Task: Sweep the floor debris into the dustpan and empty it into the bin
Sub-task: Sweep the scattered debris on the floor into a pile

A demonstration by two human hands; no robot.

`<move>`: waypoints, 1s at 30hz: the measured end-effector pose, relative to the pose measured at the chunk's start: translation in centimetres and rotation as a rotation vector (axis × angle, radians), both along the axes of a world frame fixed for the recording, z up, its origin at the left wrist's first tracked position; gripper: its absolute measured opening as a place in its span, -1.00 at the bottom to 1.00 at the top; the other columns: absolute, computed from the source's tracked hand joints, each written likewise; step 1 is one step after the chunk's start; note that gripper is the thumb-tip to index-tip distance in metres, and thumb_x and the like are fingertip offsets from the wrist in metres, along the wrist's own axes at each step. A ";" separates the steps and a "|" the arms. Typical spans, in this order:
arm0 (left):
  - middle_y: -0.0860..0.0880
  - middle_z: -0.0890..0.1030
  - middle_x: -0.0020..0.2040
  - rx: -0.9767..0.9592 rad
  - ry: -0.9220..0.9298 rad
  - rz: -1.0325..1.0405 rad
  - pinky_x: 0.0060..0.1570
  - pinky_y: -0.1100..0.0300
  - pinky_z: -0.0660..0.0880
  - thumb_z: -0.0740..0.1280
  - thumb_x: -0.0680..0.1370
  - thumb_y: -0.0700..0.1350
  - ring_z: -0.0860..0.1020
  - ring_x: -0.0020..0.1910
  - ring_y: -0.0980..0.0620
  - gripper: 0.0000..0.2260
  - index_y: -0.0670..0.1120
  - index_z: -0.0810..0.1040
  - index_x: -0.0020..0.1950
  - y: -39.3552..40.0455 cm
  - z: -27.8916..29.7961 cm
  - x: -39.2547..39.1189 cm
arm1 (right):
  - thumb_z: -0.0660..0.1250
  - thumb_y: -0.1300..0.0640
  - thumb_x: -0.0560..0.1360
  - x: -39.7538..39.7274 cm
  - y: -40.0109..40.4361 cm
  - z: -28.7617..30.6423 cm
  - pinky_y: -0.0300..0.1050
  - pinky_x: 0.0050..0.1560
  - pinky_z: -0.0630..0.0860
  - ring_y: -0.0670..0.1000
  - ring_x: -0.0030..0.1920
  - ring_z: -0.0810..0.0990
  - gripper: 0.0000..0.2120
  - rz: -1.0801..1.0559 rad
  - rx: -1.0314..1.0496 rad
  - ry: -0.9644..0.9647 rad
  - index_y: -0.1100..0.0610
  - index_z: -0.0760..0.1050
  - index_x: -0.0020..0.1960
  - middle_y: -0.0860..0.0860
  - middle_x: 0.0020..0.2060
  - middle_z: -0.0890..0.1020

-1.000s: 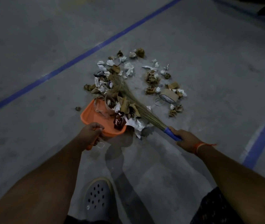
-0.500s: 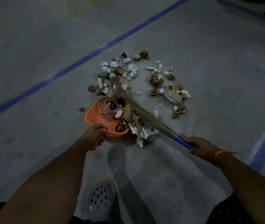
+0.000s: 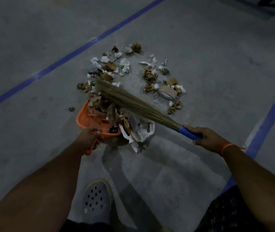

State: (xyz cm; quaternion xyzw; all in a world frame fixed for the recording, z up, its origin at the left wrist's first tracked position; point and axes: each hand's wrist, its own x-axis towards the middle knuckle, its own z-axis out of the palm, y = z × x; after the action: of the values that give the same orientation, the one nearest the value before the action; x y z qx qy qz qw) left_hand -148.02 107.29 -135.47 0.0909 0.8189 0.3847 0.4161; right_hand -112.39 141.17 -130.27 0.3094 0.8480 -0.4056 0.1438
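The left hand (image 3: pixel 87 138) curls round the handle of the orange dustpan (image 3: pixel 90 120), whose pan lies on the grey floor (image 3: pixel 200 47) just ahead of the knuckles. The right hand (image 3: pixel 206 136) grips the blue handle (image 3: pixel 189 132) of a grass broom (image 3: pixel 130 102); the bristles slant away from that hand, up and across toward the left hand's side, and lie over the pan's mouth. Crumpled brown and white paper scraps (image 3: pixel 130 124) fill the pan and spill over its edge into the space between the two hands. More debris (image 3: pixel 116 64) is scattered on the floor beyond the broom tip, well ahead of both hands, and a tape roll (image 3: pixel 167 93) with loose rings beside it lies ahead of the right hand. An orange thread band (image 3: pixel 226 146) circles the right wrist. A perforated grey clog (image 3: pixel 96 200) shows near the left forearm. Blue floor lines (image 3: pixel 49 69) run past on both sides.
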 end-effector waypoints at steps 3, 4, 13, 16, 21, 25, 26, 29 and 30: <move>-0.21 0.62 -0.08 0.006 0.002 0.006 -0.39 0.15 0.44 0.20 0.71 -0.20 0.52 -0.29 -0.07 -0.88 -0.08 0.53 0.09 -0.2 0.1 0.0 | 0.40 0.36 0.45 -0.4 0.4 -0.3 -0.11 0.19 0.29 0.01 0.20 0.45 -0.28 -0.041 -0.009 0.061 -0.21 0.26 0.42 -0.04 0.22 0.48; -0.21 0.62 -0.08 0.011 0.003 0.012 -0.38 0.16 0.43 0.19 0.72 -0.20 0.51 -0.29 -0.07 -0.88 -0.08 0.52 0.10 -0.2 0.1 0.0 | 0.40 0.35 0.45 -0.7 0.5 -0.3 -0.10 0.20 0.29 0.02 0.21 0.45 -0.28 -0.051 -0.008 0.076 -0.18 0.28 0.43 -0.04 0.23 0.48; -0.17 0.60 -0.15 0.065 -0.021 0.039 -0.42 0.19 0.37 0.18 0.72 -0.23 0.47 -0.36 -0.04 -0.89 -0.16 0.50 0.14 -0.6 0.2 -0.1 | 0.39 0.35 0.46 -5.0 3.7 -0.1 -0.02 0.30 0.31 0.11 0.25 0.46 -0.27 -0.104 0.084 0.094 -0.20 0.27 0.46 0.07 0.33 0.47; -0.17 0.61 -0.14 0.071 -0.027 0.052 -0.45 0.20 0.37 0.19 0.71 -0.22 0.49 -0.37 -0.03 -0.89 -0.16 0.50 0.15 -0.7 0.1 -0.1 | 0.42 0.32 0.43 -9.7 5.2 0.4 0.01 0.27 0.34 0.21 0.25 0.48 -0.25 -0.049 0.231 0.064 -0.16 0.25 0.48 0.15 0.30 0.49; -0.18 0.64 -0.09 0.077 -0.056 0.057 -0.43 0.17 0.40 0.20 0.71 -0.20 0.51 -0.33 -0.03 -0.89 -0.12 0.52 0.14 -0.9 -0.3 0.0 | 0.36 0.22 0.45 -20.7 6.6 1.2 0.04 0.22 0.42 0.31 0.16 0.51 -0.34 0.164 0.446 0.023 -0.09 0.28 0.49 0.25 0.25 0.50; -0.20 0.64 -0.08 0.086 -0.060 0.079 -0.44 0.18 0.39 0.20 0.72 -0.19 0.50 -0.34 -0.03 -0.88 -0.10 0.53 0.15 -1.1 -1.2 0.1 | 0.30 0.25 0.44 -28.7 5.7 1.8 0.11 0.17 0.47 0.29 0.13 0.52 -0.29 0.265 0.523 -0.036 -0.18 0.22 0.50 0.23 0.23 0.50; -0.22 0.64 -0.06 0.087 -0.062 0.081 -0.45 0.18 0.39 0.19 0.72 -0.18 0.49 -0.33 -0.04 -0.87 -0.10 0.53 0.16 -1.2 -1.4 0.0 | 0.32 0.26 0.44 -30.1 5.6 1.6 0.10 0.16 0.46 0.28 0.14 0.52 -0.26 0.297 0.538 -0.047 -0.19 0.18 0.51 0.23 0.25 0.49; -0.24 0.65 0.01 0.089 -0.075 0.068 -0.43 0.16 0.43 0.20 0.72 -0.15 0.51 -0.29 -0.05 -0.86 -0.07 0.54 0.18 -1.5 -1.9 -0.2 | 0.35 0.26 0.44 -32.6 5.6 0.7 0.07 0.18 0.48 0.27 0.15 0.52 -0.23 0.352 0.552 -0.106 -0.18 0.16 0.52 0.24 0.28 0.47; -0.23 0.65 0.01 0.093 -0.075 0.073 -0.43 0.16 0.42 0.20 0.72 -0.16 0.51 -0.29 -0.05 -0.86 -0.06 0.54 0.18 -1.6 -2.1 -0.2 | 0.35 0.25 0.45 -32.6 5.6 0.4 0.07 0.20 0.47 0.27 0.17 0.52 -0.25 0.368 0.549 -0.111 -0.17 0.16 0.52 0.23 0.29 0.46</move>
State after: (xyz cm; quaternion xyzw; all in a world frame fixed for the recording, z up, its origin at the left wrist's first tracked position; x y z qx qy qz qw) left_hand -148.22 105.71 -137.52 0.0656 0.7868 0.4402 0.4276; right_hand -144.98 146.76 -129.89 0.1999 0.9581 -0.1115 0.1721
